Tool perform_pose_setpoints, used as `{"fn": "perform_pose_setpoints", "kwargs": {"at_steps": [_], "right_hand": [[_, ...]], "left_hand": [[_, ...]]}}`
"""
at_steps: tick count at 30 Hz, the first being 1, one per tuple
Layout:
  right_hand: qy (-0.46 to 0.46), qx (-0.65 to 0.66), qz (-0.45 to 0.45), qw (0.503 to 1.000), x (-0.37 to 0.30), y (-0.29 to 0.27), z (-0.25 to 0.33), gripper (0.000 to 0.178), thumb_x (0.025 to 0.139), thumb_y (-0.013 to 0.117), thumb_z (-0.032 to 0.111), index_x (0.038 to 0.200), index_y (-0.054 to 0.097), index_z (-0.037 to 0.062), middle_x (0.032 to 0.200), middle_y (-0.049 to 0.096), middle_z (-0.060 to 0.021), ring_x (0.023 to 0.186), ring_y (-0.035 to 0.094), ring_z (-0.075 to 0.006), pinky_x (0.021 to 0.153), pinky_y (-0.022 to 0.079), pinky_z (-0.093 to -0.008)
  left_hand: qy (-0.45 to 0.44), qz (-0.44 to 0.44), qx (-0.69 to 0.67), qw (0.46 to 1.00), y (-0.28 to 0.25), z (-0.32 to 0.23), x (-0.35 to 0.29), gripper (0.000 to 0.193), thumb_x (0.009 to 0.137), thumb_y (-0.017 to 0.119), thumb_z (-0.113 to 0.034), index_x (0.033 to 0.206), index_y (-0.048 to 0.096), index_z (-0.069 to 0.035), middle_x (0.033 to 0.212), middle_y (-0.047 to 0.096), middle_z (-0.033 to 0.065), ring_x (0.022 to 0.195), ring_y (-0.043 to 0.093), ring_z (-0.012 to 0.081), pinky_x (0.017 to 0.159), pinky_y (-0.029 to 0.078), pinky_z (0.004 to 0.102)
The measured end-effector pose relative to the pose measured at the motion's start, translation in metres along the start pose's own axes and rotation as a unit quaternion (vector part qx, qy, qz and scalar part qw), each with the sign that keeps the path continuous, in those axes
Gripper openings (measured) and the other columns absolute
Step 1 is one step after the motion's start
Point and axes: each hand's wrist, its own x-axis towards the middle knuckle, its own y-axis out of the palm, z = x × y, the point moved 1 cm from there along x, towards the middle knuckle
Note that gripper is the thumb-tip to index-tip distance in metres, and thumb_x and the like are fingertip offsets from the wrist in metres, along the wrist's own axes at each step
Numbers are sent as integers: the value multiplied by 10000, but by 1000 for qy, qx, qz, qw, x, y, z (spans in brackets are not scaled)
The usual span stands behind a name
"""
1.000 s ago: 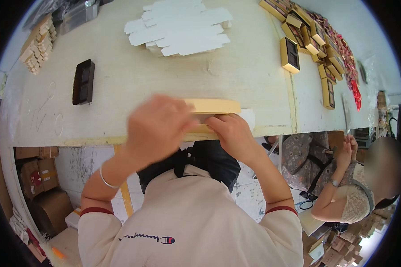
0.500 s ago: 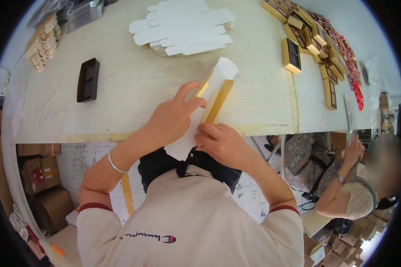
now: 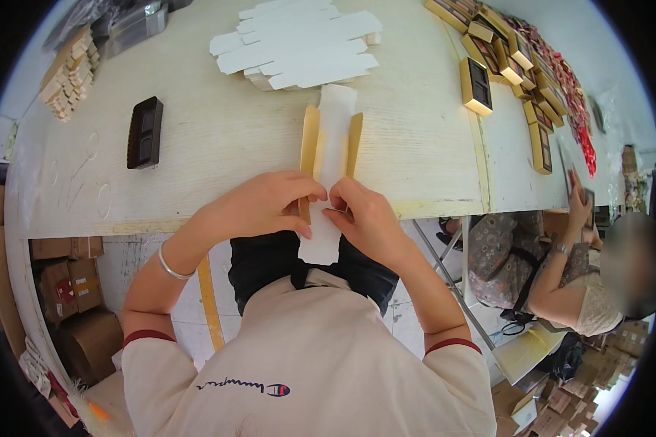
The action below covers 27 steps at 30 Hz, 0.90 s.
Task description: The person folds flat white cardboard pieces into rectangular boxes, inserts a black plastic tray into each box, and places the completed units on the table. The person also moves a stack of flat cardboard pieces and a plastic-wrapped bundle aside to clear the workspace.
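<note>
A partly folded paper box [image 3: 336,135] lies lengthwise in front of me at the table's front edge. Its inside is white, and its two gold-edged long sides stand up. My left hand [image 3: 275,202] pinches the left side near the close end, thumb and fingers bent round it. Opposite, my right hand [image 3: 366,222] has its fingers closed on the right side at about the same height. The white near end hangs past the table edge over my lap. The fingers partly hide the folds between them.
Flat white box blanks [image 3: 299,47] are stacked at the far middle. A black plastic tray [image 3: 145,132] lies to the left. Gold boxes [image 3: 477,86] with dark inserts and red ribbons [image 3: 584,142] crowd the far right. Another person [image 3: 561,284] sits at right, near the table.
The box has turned from slanting right to pointing straight away from me. My left hand has moved down to its near end, and both sides now stand more evenly. The neighbour's hands shifted.
</note>
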Motion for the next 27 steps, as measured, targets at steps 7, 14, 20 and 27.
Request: {"fn": "perform_pose_setpoints", "kwargs": {"at_steps": [7,14,20,27], "right_hand": [[31,-20,7,999,-1,2,3,237,755,581,-75,898,405,-5,891,519,-185,790,551,-390,636,445,-435],[-38,-34,55,997,-20,-14,10,431,698,615,-82,1100,475,-12,1213,485,-204,993,546,-385,773,473,-408],[-187,-158,-37,969,-30,-10,-2,516,667,670,-66,1155,517,5,1197,532,-165,966,580,-314,790,483,-387],[-49,196,-177,963,-18,11,-16,261,773,646,-70,1006,558,6,972,559,-137,723,564,-246,607,487,-297]], "left_hand": [[131,-163,131,969,28,7,13,222,677,766,-108,846,637,-42,698,564,68,647,552,254,571,458,344],[116,-193,130,966,35,7,9,118,699,731,-69,739,626,-33,700,559,76,631,547,256,559,452,342],[52,-156,45,985,33,5,7,111,766,705,-97,749,622,-25,713,561,74,611,521,220,556,432,299],[-28,-86,-157,983,19,4,4,218,881,624,-140,1041,520,-33,806,590,90,644,512,195,625,436,297]]}}
